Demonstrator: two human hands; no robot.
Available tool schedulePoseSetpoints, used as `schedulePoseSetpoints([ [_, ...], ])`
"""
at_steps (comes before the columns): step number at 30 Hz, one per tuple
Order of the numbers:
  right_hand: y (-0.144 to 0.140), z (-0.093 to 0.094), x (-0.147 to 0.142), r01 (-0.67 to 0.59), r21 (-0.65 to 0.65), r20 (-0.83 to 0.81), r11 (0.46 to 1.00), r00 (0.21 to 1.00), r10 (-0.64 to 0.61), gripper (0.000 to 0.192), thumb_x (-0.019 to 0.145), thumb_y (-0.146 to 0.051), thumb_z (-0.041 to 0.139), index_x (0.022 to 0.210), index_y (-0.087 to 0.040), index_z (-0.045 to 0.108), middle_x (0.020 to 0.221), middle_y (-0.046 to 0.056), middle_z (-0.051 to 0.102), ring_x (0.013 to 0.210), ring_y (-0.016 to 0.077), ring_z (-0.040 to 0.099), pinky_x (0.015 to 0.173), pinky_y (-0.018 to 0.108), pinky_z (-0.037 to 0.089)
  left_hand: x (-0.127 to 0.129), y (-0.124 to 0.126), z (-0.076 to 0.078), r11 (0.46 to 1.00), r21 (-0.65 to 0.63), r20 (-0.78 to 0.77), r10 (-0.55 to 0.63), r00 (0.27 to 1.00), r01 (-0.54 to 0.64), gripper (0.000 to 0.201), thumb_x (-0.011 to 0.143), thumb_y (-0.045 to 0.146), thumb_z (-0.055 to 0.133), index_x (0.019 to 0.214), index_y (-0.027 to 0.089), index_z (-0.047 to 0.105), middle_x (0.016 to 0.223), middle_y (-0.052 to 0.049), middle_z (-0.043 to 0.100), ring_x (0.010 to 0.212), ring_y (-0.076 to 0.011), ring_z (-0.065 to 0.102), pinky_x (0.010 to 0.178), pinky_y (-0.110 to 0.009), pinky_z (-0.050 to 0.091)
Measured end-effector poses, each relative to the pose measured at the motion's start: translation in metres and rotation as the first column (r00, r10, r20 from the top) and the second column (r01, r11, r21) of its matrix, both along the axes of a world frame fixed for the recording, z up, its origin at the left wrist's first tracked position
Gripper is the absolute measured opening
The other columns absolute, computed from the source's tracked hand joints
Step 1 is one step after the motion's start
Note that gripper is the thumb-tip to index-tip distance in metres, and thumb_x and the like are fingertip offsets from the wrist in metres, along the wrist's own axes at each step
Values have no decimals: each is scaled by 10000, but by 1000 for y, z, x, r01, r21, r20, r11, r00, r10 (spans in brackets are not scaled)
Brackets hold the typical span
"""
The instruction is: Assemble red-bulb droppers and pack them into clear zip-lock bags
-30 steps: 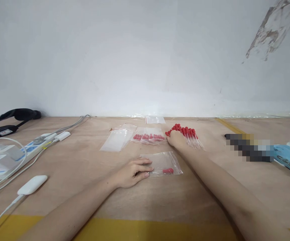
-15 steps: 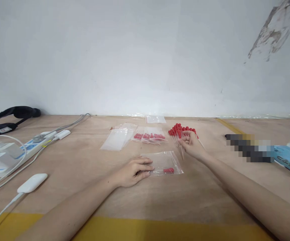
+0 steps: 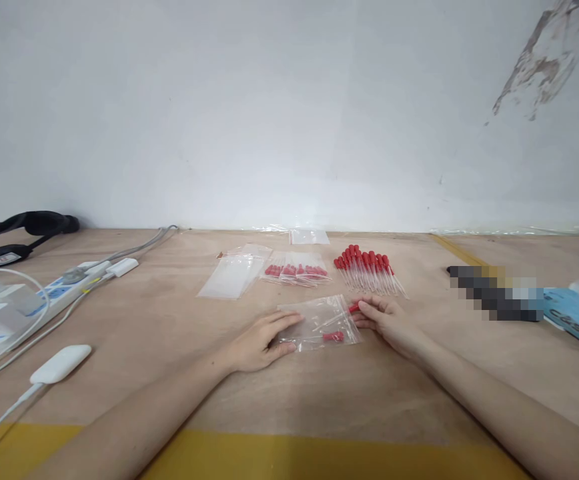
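Observation:
A clear zip bag lies flat on the table before me, with a red-bulbed dropper inside. My left hand rests on its left end, thumb and fingers spread apart. At the bag's right end, my right hand pinches a second dropper by its red bulb. The clear stem of this dropper points left into or over the bag; I cannot tell exactly which. Behind the right hand is a fanned pile of droppers with red bulbs.
Flat bags lie at the back left, beside filled bags of droppers. A power strip, white adapter and black strap occupy the left side. A blue packet lies at the right; the wall stands behind.
My right hand has drawn a dropper from the pile toward me, bringing it from upright to nearly level at the bag's right end. The left hand has stayed on the bag.

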State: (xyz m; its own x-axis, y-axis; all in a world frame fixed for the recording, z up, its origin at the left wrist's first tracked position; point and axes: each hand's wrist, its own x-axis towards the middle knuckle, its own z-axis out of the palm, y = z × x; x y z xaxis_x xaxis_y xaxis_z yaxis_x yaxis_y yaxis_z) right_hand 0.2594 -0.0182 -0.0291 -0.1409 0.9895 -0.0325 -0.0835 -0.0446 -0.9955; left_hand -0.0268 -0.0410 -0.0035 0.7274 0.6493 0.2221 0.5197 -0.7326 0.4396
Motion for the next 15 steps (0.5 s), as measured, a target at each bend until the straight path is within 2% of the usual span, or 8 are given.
schedulePoseSetpoints([
  [4,-1,2,10,-185,17,261,983,950,174,347,646,-412,661,878,-161,599,669,-9,608,585,95,543,586,246,447,1,0,1,1000,7,10,-9,1000,9,478,858,345,451,1311,255,327,1295,-59,444,1187,-216,400,994,-405,318],
  [6,1,2,9,-214,27,326,977,925,193,339,628,-421,667,838,-162,602,676,-11,613,596,104,548,575,248,434,2,0,1,1000,8,11,-20,1000,20,473,859,341,451,1307,249,333,1273,-61,465,1164,-210,422,993,-397,319],
  [10,6,-1,0,-154,107,298,982,947,116,367,581,-414,701,823,-173,567,722,-6,614,629,118,563,599,263,442,3,0,1,999,17,25,-29,999,28,463,857,337,454,1298,240,349,1254,-63,483,1143,-215,440,977,-393,335],
  [13,6,-2,-7,-137,143,223,980,969,103,404,556,-404,719,846,-179,550,784,6,616,679,128,579,643,275,454,3,0,1,999,26,31,-27,999,26,458,855,337,456,1291,238,360,1252,-64,485,1140,-218,443,983,-405,325],
  [15,4,0,-10,-132,139,223,982,970,99,414,543,-407,724,840,-180,545,774,5,613,652,124,575,617,270,454,3,0,2,999,29,31,-35,999,34,453,856,332,455,1289,238,362,1248,-63,488,1131,-212,451,995,-410,308],
])
